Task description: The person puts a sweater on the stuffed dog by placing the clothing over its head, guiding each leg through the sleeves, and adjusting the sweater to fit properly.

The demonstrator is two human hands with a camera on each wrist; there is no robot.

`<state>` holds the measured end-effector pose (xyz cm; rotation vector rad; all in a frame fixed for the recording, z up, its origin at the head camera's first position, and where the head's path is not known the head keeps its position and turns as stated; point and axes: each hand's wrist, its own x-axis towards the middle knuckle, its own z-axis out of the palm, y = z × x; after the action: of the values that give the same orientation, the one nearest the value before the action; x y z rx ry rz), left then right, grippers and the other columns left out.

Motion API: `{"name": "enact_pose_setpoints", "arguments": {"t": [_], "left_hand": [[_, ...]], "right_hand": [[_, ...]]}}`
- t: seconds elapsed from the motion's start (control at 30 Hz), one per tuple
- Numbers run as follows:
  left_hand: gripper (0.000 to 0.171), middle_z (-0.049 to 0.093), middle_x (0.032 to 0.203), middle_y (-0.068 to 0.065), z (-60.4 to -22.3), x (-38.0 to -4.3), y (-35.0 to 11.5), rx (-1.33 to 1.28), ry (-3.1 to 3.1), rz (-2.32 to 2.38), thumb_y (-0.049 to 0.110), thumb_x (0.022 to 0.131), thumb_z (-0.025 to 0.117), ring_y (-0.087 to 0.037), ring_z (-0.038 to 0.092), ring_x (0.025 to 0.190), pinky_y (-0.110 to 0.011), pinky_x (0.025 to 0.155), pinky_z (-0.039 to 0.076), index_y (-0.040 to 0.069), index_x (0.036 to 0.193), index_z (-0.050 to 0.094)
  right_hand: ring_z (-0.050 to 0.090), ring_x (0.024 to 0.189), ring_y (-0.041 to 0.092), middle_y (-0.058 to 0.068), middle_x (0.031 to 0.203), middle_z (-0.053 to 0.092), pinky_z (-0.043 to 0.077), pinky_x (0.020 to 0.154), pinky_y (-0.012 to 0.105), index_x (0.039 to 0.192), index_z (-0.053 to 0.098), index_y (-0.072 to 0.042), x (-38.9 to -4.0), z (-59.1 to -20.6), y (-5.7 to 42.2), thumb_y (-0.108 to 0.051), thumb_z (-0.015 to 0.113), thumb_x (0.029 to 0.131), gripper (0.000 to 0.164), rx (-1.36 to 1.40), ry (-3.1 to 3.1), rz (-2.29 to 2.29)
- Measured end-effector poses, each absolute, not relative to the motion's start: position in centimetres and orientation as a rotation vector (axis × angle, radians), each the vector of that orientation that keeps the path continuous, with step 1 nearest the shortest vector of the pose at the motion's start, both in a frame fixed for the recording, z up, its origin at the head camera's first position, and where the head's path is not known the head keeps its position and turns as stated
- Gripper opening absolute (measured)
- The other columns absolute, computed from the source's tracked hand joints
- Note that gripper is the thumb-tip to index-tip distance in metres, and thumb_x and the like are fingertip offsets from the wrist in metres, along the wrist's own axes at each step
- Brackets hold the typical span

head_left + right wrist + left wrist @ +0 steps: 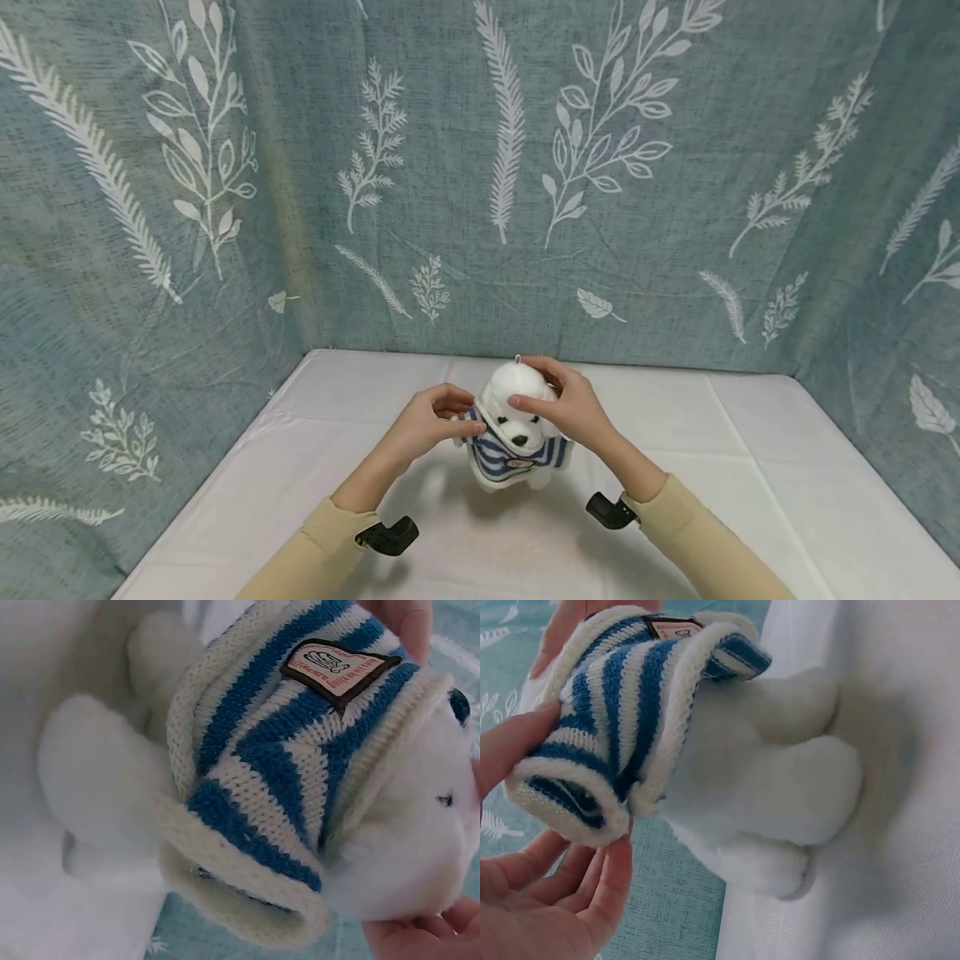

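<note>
A white plush dog (519, 427) in a blue-and-white striped knit sweater (634, 697) stands on the white-covered table. My left hand (423, 422) pinches the sweater's sleeve on one side, its thumb on top and fingers beneath the cuff (570, 802). With thumb across the forehead and fingers behind, my right hand (572, 406) grips the dog's head. The right wrist view shows a patch (337, 671) on the sweater's chest and a loose, open sleeve end (247, 900). A small loop (517, 358) rises from the top of the head.
White cloth (675, 517) covers the table. A blue-green curtain (450, 167) with white leaf prints hangs behind it and on both sides. Black devices are strapped to the left wrist (390, 536) and the right wrist (611, 510).
</note>
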<state>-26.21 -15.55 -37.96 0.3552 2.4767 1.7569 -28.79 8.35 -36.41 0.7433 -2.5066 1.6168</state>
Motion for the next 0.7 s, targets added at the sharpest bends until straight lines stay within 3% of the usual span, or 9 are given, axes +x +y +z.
{"name": "enact_pose_setpoints", "arguments": {"t": [0.23, 0.47, 0.7], "left_hand": [[0.024, 0.064, 0.084, 0.0, -37.8, -25.9, -15.6, 0.36, 2.467, 1.775, 0.017, 0.078, 0.078, -0.014, 0.058, 0.072, -0.03, 0.068, 0.048, 0.003, 0.095, 0.067], [0.016, 0.061, 0.074, 0.0, -36.6, -25.1, -15.7, 0.404, 2.445, 1.767, 0.007, 0.08, 0.074, -0.016, 0.056, 0.068, -0.031, 0.067, 0.047, -0.004, 0.088, 0.065], [0.014, 0.062, 0.07, 0.002, -38.6, -26.3, -16.2, 0.385, 2.437, 1.757, 0.009, 0.078, 0.076, -0.016, 0.058, 0.068, -0.035, 0.069, 0.049, 0.0, 0.083, 0.066]], "right_hand": [[0.059, 0.11, 0.025, 0.009, 0.129, 0.058, 0.052, 0.085, 0.038, 0.132, 0.055, -0.013, -28.6, -36.4, 8.3, -0.026, 0.076, 0.081, 0.057, 0.701, -2.495, 1.668], [0.06, 0.11, 0.027, 0.012, 0.13, 0.057, 0.053, 0.084, 0.039, 0.133, 0.054, -0.012, -28.5, -36.5, 8.2, -0.021, 0.076, 0.081, 0.057, 0.691, -2.483, 1.662], [0.061, 0.107, 0.025, 0.009, 0.126, 0.06, 0.053, 0.084, 0.036, 0.129, 0.057, -0.013, -28.4, -36.4, 8.3, -0.024, 0.077, 0.079, 0.055, 0.707, -2.463, 1.669]]}}
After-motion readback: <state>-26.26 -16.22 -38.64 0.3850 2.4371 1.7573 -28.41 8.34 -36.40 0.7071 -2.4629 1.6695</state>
